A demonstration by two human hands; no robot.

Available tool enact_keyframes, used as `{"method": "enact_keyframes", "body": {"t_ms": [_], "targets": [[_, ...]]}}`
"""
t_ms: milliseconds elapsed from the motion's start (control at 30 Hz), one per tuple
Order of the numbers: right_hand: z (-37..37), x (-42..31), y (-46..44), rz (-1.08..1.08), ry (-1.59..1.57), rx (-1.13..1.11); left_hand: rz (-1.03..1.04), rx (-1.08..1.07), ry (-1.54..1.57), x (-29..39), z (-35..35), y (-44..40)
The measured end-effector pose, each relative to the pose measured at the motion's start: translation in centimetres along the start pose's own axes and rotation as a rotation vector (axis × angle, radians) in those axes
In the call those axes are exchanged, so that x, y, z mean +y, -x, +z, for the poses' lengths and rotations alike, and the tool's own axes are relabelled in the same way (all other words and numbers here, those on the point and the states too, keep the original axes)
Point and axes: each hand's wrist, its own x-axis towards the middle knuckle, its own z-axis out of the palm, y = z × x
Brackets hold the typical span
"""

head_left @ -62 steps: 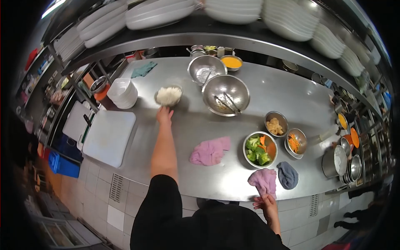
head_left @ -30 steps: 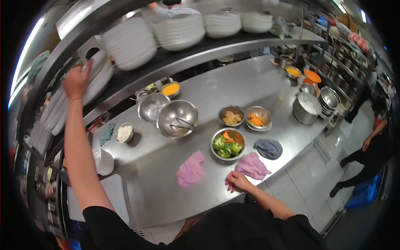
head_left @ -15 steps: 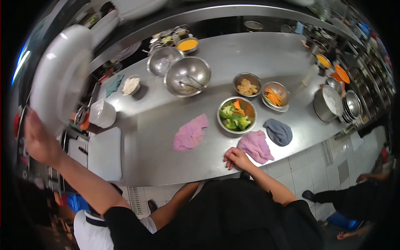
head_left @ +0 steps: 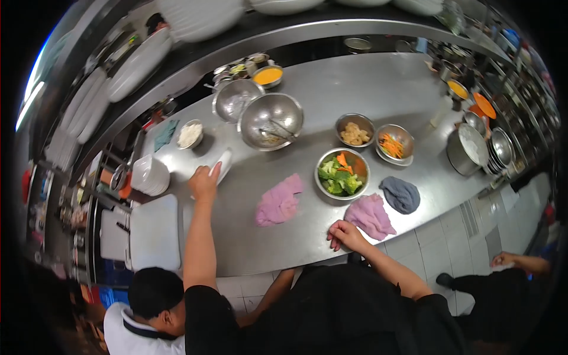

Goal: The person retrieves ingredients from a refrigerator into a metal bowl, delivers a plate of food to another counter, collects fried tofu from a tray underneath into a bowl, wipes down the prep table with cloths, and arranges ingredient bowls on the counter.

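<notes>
My left hand [head_left: 204, 184] is closed on the rim of a white plate [head_left: 224, 165], which stands tilted on edge over the left part of the steel table [head_left: 236, 239]. My right hand [head_left: 349, 235] rests at the front edge of the table, fingers curled, with nothing visible in them. Beside it lies a crumpled pink cloth [head_left: 371, 215]. A second pink cloth [head_left: 278, 201] is between my two hands. Behind my right hand stands a metal bowl with broccoli [head_left: 341, 181] and carrot pieces.
A grey cloth [head_left: 400, 194] lies right of the pink one. Farther back are a large mixing bowl [head_left: 248, 121] and a bowl of shredded carrot [head_left: 391, 147]. White bowls [head_left: 150, 175] and a white cutting board [head_left: 155, 232] are on the left. A person in a cap [head_left: 155, 293] is close by.
My left hand has brought the plate down and to the right, from up beside the shelf to the table. My right hand stays by the pink cloth. The capped head has come into view.
</notes>
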Motion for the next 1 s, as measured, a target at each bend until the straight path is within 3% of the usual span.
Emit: {"method": "enact_keyframes", "body": {"t_ms": [267, 533, 567, 667, 700, 733, 800, 867, 1000], "targets": [[-0.4, 1.0, 5.1, 0.073, 0.045, 0.133, 0.247, -0.061, -0.24, -5.2, 8.2, 0.4], [-2.6, 1.5, 11.9, 0.171, 0.11, 0.377, 0.251, -0.157, -0.28, -9.6, 14.0, -0.6], [-2.6, 0.9, 12.3, 0.166, 0.124, 0.418, 0.237, -0.251, -0.328, -9.5, 14.1, -0.7], [-3.7, -1.7, 12.1, 0.046, 0.113, 0.47, 0.057, -0.066, -0.296, -7.7, 14.3, -0.5], [-4.5, -3.1, 11.4, 0.003, 0.148, 0.481, -0.077, -0.073, -0.194, -6.3, 13.9, -0.3], [-5.6, -4.7, 10.4, -0.048, 0.201, 0.486, -0.083, -0.073, -0.199, -4.5, 13.4, 0.5], [-8.0, -8.7, 7.5, -0.152, 0.176, 0.449, -0.29, -0.003, 0.287, -0.1, 12.0, 2.2], [-9.4, -13.9, 3.1, -0.226, 0.047, 0.453, -0.416, -0.055, 0.53, 3.9, 10.2, 5.4], [-12.7, -22.2, -7.4, -0.316, 0.039, 0.361, -0.364, -0.09, 0.367, 9.1, 6.7, 12.6]]}}
